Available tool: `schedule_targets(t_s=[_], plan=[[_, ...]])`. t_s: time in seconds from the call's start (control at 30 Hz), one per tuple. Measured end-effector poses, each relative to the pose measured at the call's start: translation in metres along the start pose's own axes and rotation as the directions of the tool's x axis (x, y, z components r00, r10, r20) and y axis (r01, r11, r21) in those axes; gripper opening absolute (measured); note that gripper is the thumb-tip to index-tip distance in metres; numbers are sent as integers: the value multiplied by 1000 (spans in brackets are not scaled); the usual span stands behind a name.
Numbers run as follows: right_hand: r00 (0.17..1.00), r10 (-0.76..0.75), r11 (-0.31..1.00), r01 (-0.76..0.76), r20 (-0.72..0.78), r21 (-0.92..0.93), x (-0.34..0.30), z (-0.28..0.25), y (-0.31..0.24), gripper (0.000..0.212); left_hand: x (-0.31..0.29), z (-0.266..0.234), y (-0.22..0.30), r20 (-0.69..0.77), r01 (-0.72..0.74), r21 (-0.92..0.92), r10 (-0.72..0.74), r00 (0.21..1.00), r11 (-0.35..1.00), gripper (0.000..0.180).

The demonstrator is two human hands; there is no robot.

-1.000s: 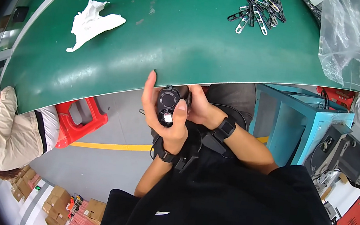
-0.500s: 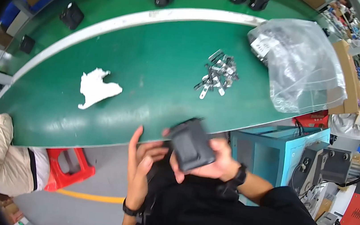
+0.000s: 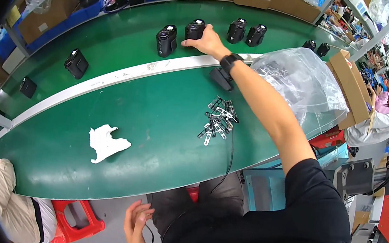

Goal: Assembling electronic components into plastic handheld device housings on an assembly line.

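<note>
At the far side of the bench, beyond the white rail, my right hand point(image 3: 205, 42) closes its thumb and fingers around a black boxy device point(image 3: 194, 29). This device stands upright on the green strip beside another black device point(image 3: 166, 41). A dark blocky object point(image 3: 221, 78) shows under my right forearm, near the watch; whether it is attached to the wrist I cannot tell. My left hand point(image 3: 138, 219) hangs low in front of the bench edge, its fingers loosely bent and apart, with nothing seen in them. A pile of black and white clips point(image 3: 219, 119) lies on the near green surface.
A crumpled white cloth point(image 3: 106, 144) lies on the left of the bench. Several more black devices stand along the far strip. A clear plastic bag point(image 3: 301, 81) and cardboard box point(image 3: 348, 92) occupy the right. A seated person's sleeve point(image 3: 4, 190) and red stool point(image 3: 80, 221) are at lower left.
My right hand has swung from near my body, where it held a black device, out to the far strip. My left hand has dropped lower. The view has shifted to show more of the far side.
</note>
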State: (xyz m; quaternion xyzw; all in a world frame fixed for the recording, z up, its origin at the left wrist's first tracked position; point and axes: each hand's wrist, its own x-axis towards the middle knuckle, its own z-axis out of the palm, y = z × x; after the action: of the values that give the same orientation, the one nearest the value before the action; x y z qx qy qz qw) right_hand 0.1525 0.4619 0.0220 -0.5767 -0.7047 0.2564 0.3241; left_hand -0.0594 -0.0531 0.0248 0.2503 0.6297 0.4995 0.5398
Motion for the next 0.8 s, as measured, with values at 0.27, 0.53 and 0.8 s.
schedule_targets(t_s=[0.27, 0.53, 0.8], plan=[[986, -135, 539, 158, 100, -827, 45, -119, 18, 95, -12, -6, 30, 240, -46, 151, 9, 971, 988, 54], [945, -294, 435, 264, 142, -861, -20, -133, -22, 66, 29, 47, 43, 548, -333, 61, 247, 799, 941, 60], [767, -356, 922, 380, 533, 68, -248, -114, -131, 44, 77, 127, 67, 364, -459, -223, 510, 779, 860, 67]])
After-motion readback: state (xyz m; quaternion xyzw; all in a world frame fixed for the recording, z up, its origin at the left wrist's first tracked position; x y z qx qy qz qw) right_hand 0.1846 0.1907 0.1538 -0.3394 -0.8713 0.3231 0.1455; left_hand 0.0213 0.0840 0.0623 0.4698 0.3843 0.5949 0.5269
